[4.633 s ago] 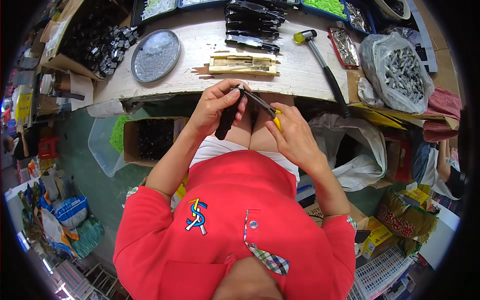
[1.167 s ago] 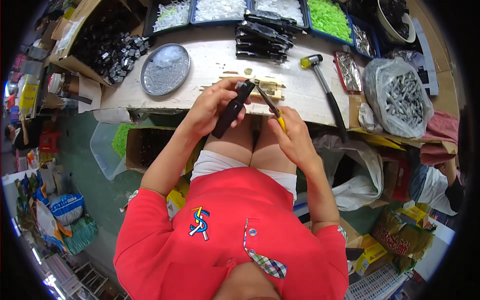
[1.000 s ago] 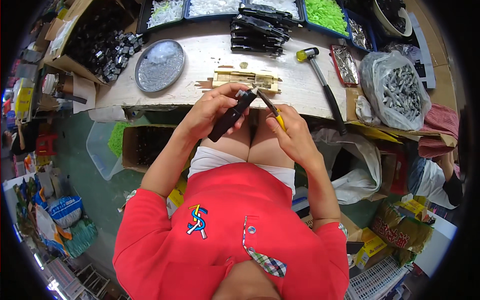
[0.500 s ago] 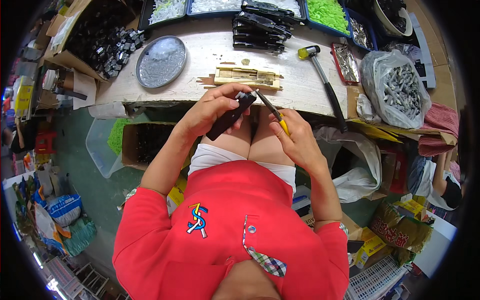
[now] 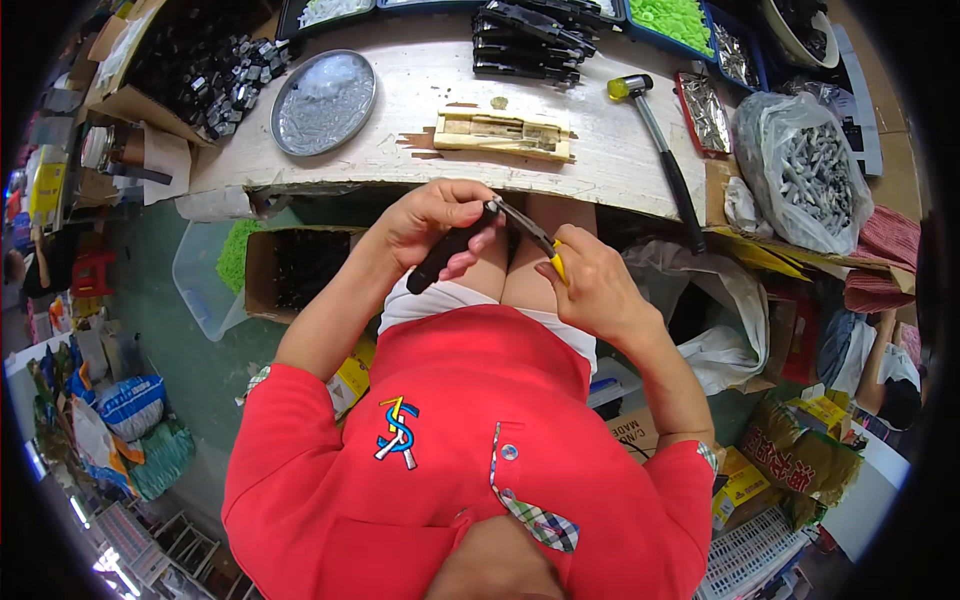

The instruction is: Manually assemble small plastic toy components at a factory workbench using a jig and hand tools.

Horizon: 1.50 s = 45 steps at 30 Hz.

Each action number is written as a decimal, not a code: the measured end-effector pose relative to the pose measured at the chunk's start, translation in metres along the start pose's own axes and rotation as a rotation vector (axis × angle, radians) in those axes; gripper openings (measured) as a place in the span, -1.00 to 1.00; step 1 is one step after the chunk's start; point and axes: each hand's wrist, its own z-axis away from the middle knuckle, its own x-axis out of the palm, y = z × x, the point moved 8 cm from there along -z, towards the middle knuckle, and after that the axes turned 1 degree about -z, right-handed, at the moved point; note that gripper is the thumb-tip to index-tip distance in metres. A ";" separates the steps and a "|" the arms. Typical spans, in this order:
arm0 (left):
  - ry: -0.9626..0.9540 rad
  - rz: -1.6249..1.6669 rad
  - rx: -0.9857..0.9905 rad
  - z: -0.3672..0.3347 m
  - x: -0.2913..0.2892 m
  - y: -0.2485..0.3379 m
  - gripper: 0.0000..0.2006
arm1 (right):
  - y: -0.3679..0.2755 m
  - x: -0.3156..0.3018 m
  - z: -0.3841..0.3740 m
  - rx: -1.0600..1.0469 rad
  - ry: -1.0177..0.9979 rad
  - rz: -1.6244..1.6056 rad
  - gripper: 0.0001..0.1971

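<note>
The left hand gripped a long black plastic-looking piece before the white wooden worktop, apparently steadying its tip for the yellow-handled metal pliers clasped in the right hand.

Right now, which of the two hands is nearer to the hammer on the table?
The right hand. It holds pliers, left of the hammer and nearer the body. The left hand, holding a black part, is farther left.
</note>
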 end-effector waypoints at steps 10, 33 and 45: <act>-0.089 0.258 0.053 0.031 -0.023 -0.020 -0.71 | -0.012 0.027 -0.014 -0.097 -0.115 0.000 -0.83; 0.388 -0.113 0.309 0.030 -0.016 -0.007 -0.74 | 0.006 0.023 0.002 0.079 -0.060 -0.109 -0.70; 0.556 -0.424 0.501 0.044 -0.006 -0.001 -0.82 | -0.007 0.022 0.002 0.068 -0.044 -0.051 -0.69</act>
